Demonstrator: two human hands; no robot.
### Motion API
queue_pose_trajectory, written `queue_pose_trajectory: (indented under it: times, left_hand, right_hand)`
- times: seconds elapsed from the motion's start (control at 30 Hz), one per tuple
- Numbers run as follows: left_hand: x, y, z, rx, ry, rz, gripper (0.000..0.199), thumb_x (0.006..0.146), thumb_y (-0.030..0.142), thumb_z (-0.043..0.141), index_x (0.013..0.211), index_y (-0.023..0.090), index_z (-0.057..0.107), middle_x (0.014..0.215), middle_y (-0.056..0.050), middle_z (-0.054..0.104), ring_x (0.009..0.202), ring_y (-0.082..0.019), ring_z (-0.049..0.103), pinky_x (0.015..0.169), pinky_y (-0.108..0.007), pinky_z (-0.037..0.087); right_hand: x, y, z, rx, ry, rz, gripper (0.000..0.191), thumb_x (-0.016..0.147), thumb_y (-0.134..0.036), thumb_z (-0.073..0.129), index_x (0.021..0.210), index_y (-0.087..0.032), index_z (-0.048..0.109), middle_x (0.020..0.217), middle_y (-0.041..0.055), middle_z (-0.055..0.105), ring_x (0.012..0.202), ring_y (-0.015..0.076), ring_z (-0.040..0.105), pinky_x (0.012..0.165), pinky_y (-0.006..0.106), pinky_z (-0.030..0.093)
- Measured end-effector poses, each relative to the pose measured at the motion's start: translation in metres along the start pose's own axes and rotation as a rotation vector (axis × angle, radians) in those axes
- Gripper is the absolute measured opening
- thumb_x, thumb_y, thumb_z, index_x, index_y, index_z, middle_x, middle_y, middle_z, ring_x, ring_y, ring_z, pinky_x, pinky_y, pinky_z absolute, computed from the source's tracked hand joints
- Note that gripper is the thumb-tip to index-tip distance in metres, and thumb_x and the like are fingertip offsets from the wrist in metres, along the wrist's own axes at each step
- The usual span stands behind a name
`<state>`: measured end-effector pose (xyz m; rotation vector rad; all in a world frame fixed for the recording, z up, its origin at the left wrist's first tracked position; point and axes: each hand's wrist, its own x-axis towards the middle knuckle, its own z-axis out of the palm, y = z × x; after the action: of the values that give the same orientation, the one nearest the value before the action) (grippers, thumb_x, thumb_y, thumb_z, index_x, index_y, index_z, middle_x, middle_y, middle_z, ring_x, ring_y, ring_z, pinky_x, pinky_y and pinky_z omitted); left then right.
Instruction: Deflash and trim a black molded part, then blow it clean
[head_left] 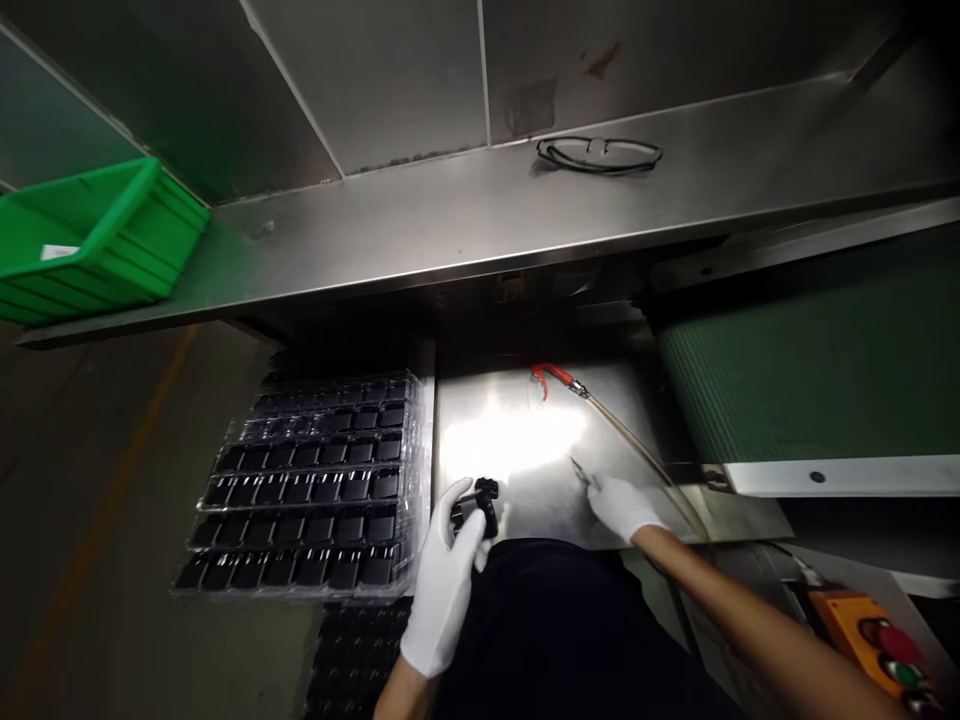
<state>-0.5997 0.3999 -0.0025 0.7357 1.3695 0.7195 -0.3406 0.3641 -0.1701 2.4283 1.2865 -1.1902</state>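
Note:
White gloves cover both of my hands. My left hand (450, 550) is closed around a small black plastic part (486, 500) near the front edge of the metal worktop (525, 510). Thumb and fingers hide some of that part. To the right, my right hand (619, 508) grips a thin, pointed tool (580, 470), its tip towards the upper left; its exact kind is too small to make out. Farther back on the worktop lies a red air blow gun (553, 376) with a pale hose (630, 437), touched by neither hand.
Left of the worktop stands a clear plastic tray (409, 470) with rows of black parts. A metal shelf (375, 245) runs across the back, bearing a green bin (142, 250) and eyeglasses (600, 157). At right are a green conveyor belt (825, 350) and an orange button box (855, 620).

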Motion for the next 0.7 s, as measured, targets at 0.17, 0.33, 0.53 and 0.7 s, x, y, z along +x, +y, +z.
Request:
queue_pose_trajectory:
  times: [0.17,0.33,0.53,0.7]
  left_hand:
    - [0.013,-0.008,0.006,0.395,0.023,0.08,0.034,0.077,0.028,0.076,0.11,0.02,0.074,0.115,-0.01,0.074,0.117,-0.031,0.065,0.109,-0.046,0.044]
    - [0.027,-0.037,0.003,0.216,-0.171,-0.17,0.052,0.067,0.027,0.083,0.118,0.017,0.074,0.097,-0.006,0.076,0.079,-0.022,0.068,0.079,-0.036,0.052]
    - [0.029,-0.042,0.001,-0.506,-0.096,-0.259,0.054,0.065,0.043,0.091,0.106,0.013,0.072,0.07,-0.001,0.06,0.067,-0.014,0.056,0.062,-0.027,0.049]
    - [0.022,-0.003,0.006,-0.585,-0.15,-0.218,0.053,0.08,0.052,0.078,0.116,0.016,0.064,0.111,-0.012,0.068,0.07,-0.018,0.067,0.035,-0.019,0.038]
  right_hand:
    - [0.025,-0.001,-0.001,-0.078,0.209,-0.064,0.031,0.102,-0.044,0.062,0.109,-0.015,0.067,0.108,0.0136,0.066,0.104,0.0329,0.062,0.082,0.038,0.046]
    - [0.087,-0.033,-0.063,-0.07,0.372,-0.151,0.02,0.104,-0.032,0.059,0.116,-0.016,0.063,0.116,0.009,0.062,0.104,0.0241,0.06,0.091,0.034,0.049]
    - [0.15,-0.086,-0.108,-0.074,0.308,-0.118,0.025,0.106,-0.028,0.064,0.125,-0.013,0.062,0.118,0.0101,0.061,0.104,0.024,0.062,0.097,0.043,0.055]
    - [0.166,-0.099,-0.099,-0.101,0.235,-0.09,0.028,0.112,-0.033,0.053,0.125,-0.01,0.062,0.122,0.0143,0.061,0.113,0.028,0.061,0.098,0.046,0.053]
